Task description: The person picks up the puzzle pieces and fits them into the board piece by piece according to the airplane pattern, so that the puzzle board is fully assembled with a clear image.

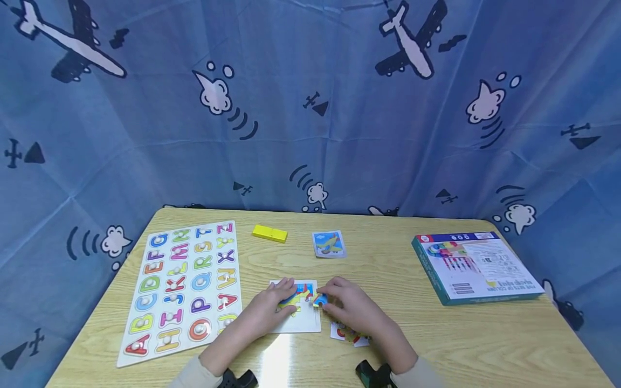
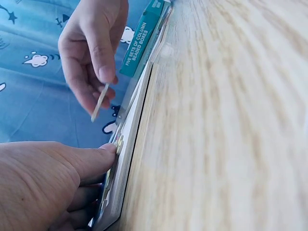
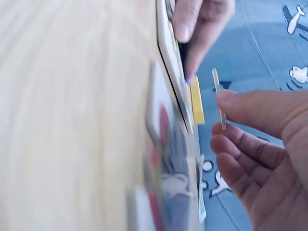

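I have the right hand [image 1: 351,306] pinching the puzzle piece [image 1: 320,300] above the table [image 1: 485,345] by the right edge of the board [image 1: 302,324], the left hand [image 1: 262,311] resting unclenched across its left edge; thin, probably light and stiff, the piece should suit fingertips along its rim.

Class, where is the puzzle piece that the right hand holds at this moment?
In the head view, the puzzle piece is pinched in the right hand, by the right edge of the white puzzle board; the wrist views show it raised.

Alphabet board [image 1: 187,293], yellow block [image 1: 269,233], teal-sided box [image 1: 475,269]
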`<state>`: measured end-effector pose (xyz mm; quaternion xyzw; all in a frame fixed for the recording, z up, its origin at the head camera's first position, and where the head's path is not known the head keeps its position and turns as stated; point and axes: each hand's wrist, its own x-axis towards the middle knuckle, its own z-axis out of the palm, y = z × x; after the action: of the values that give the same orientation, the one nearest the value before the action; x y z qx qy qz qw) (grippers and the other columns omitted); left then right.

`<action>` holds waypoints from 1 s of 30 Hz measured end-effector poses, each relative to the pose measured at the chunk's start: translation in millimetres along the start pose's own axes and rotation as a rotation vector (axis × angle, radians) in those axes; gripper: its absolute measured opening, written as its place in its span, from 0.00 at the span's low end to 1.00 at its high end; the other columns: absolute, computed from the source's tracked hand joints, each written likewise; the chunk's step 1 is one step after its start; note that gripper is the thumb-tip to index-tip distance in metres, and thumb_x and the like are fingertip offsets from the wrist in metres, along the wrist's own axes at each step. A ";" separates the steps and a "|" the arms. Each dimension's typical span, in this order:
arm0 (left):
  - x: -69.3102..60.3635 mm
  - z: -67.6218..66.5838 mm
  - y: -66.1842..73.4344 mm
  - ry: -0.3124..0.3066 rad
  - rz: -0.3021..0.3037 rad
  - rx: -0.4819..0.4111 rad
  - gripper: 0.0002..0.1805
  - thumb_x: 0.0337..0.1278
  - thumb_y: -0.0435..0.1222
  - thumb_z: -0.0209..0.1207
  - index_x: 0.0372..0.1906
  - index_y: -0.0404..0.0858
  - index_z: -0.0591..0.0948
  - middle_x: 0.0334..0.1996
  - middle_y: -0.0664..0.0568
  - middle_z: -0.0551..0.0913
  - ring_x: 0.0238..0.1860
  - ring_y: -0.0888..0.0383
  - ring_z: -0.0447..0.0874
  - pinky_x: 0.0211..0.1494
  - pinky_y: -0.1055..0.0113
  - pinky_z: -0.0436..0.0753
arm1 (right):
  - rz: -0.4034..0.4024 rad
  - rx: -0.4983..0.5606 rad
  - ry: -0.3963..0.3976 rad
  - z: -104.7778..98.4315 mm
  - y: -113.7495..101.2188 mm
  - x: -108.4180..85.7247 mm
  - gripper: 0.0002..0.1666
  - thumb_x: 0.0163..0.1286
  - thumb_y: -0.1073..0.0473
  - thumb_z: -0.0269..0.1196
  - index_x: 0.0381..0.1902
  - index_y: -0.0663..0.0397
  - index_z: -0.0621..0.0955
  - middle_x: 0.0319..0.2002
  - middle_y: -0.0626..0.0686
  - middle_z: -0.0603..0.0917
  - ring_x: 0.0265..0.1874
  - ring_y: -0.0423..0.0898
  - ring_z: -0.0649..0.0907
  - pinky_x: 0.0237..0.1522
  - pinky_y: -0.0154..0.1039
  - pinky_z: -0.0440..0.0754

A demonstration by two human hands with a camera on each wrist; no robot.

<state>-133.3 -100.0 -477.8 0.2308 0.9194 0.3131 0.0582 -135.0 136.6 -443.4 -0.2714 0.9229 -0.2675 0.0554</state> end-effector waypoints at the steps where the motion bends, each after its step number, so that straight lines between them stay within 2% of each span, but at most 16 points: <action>1: 0.0 -0.1 0.0 0.000 0.001 -0.001 0.27 0.62 0.44 0.58 0.63 0.35 0.73 0.68 0.46 0.66 0.71 0.51 0.60 0.73 0.51 0.57 | -0.004 -0.021 0.000 2.3 -1.9 1.8 0.18 0.65 0.57 0.63 0.53 0.52 0.82 0.46 0.46 0.79 0.40 0.40 0.78 0.40 0.34 0.81; 4: -0.2 -0.6 0.0 0.001 0.006 0.004 0.28 0.62 0.44 0.58 0.63 0.34 0.73 0.68 0.46 0.66 0.71 0.51 0.60 0.73 0.51 0.57 | -0.021 -0.077 -0.003 8.2 -6.6 6.0 0.18 0.65 0.56 0.64 0.52 0.52 0.82 0.45 0.47 0.79 0.43 0.40 0.78 0.44 0.36 0.82; 9: -0.8 -1.0 0.2 0.000 0.014 0.012 0.28 0.63 0.44 0.58 0.63 0.34 0.72 0.68 0.46 0.66 0.71 0.51 0.60 0.73 0.51 0.58 | -0.059 -0.153 -0.003 15.6 -10.1 10.5 0.18 0.65 0.55 0.64 0.52 0.52 0.82 0.44 0.47 0.79 0.41 0.38 0.78 0.42 0.34 0.81; 18: -0.8 -1.0 1.3 -0.005 0.010 0.013 0.27 0.63 0.44 0.57 0.63 0.35 0.73 0.68 0.47 0.66 0.71 0.51 0.60 0.73 0.51 0.58 | -0.092 -0.188 0.029 23.4 -14.0 13.9 0.18 0.64 0.57 0.65 0.52 0.54 0.83 0.44 0.48 0.79 0.42 0.40 0.79 0.44 0.34 0.82; 25: -0.8 -1.2 1.5 -0.008 0.009 0.009 0.27 0.63 0.44 0.57 0.63 0.35 0.73 0.68 0.47 0.66 0.71 0.51 0.60 0.73 0.51 0.58 | -0.116 -0.212 0.033 27.4 -13.9 14.9 0.17 0.62 0.59 0.66 0.50 0.56 0.83 0.42 0.48 0.78 0.39 0.38 0.76 0.41 0.31 0.81; 30: -1.1 -1.4 1.0 -0.004 0.011 0.000 0.27 0.63 0.43 0.57 0.63 0.35 0.73 0.68 0.46 0.66 0.71 0.51 0.60 0.73 0.51 0.58 | -0.116 -0.218 0.033 29.2 -14.1 15.2 0.18 0.63 0.58 0.65 0.50 0.57 0.83 0.45 0.50 0.77 0.42 0.40 0.76 0.45 0.34 0.81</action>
<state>-132.3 -100.6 -476.2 0.2366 0.9180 0.3128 0.0582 -134.0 104.9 -460.2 -0.3242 0.9300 -0.1730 -0.0054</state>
